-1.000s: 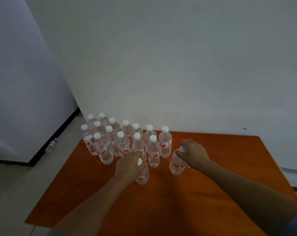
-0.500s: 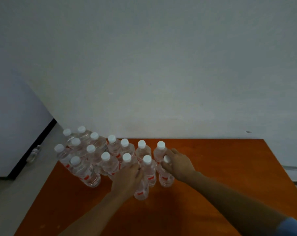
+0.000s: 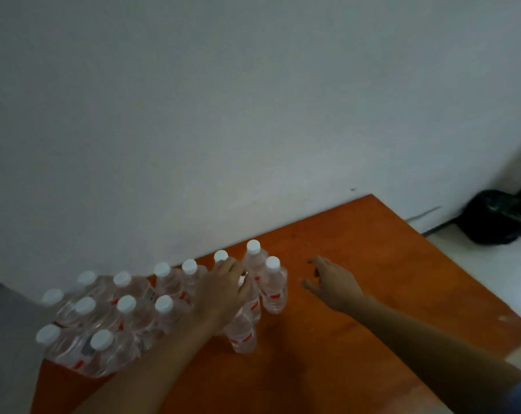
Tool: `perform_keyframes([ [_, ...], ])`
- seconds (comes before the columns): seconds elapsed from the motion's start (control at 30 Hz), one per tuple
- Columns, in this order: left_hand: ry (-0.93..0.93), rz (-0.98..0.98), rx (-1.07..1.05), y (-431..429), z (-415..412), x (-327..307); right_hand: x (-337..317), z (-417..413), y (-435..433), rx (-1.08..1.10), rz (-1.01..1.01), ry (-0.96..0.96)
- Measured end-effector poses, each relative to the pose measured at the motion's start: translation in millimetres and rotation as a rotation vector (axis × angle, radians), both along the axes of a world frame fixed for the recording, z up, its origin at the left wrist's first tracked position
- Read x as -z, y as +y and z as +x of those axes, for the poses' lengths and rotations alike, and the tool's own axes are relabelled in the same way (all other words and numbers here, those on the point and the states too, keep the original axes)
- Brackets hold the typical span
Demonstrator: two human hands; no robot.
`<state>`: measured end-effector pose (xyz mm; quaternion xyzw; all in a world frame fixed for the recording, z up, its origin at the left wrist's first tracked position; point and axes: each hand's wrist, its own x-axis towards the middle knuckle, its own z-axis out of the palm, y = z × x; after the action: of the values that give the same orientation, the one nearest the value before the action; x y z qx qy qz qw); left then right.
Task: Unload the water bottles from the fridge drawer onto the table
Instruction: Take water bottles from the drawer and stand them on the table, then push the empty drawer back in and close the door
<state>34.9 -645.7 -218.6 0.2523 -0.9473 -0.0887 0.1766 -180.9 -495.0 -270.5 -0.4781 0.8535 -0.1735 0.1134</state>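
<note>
I'm seeing the left hand point(image 3: 223, 289) wrapping a clear plastic white-capped bottle point(image 3: 241, 333) among the cluster point(image 3: 109, 318) at the orange table's point(image 3: 357, 279) 9 o'clock; right hand point(image 3: 332, 283) hanging empty, fingers apart, so I'm guessing the fridge drawer trip's next

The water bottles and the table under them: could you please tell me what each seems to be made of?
The water bottles look like thin clear plastic: see-through walls, red printed labels and opaque white caps, probably plastic too. The table has a smooth orange-brown top with a dull sheen and no clear grain; it could be laminate or painted board, but the picture is too soft to tell.
</note>
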Motion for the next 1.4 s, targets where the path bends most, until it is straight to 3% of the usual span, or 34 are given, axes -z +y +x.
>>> perform_keyframes([
  [0.1, 0.057, -0.023, 0.122, 15.8, -22.6, -12.7, -5.3, -0.1, 57.6, 0.128, 0.069, -0.013],
  [0.37, -0.104, -0.046, 0.516, 138.5, -106.6, -19.1, -32.0, -0.4, 233.4, 0.531, 0.055, 0.054],
  [0.5, -0.141, -0.099, 0.705, 232.0, -150.2, -23.2, -39.3, 5.6, 335.5, 0.724, 0.029, 0.057],
  [0.7, -0.171, -0.023, 0.915, 427.7, -208.5, -15.7, -42.4, 14.8, 540.2, 0.967, 0.038, 0.036],
  [0.9, -0.177, -0.021, 1.074, 582.5, -235.7, -1.4, -45.6, 33.0, 692.6, 1.206, -0.005, 0.023],
  [1.13, -0.193, -0.095, 1.239, 719.3, -295.4, 2.7, -37.1, 22.2, 816.4, 1.407, -0.010, 0.016],
  [1.4, -0.185, -0.099, 1.396, 870.6, -412.4, 3.3, -42.0, -46.8, 954.3, 1.567, -0.035, 0.041],
])
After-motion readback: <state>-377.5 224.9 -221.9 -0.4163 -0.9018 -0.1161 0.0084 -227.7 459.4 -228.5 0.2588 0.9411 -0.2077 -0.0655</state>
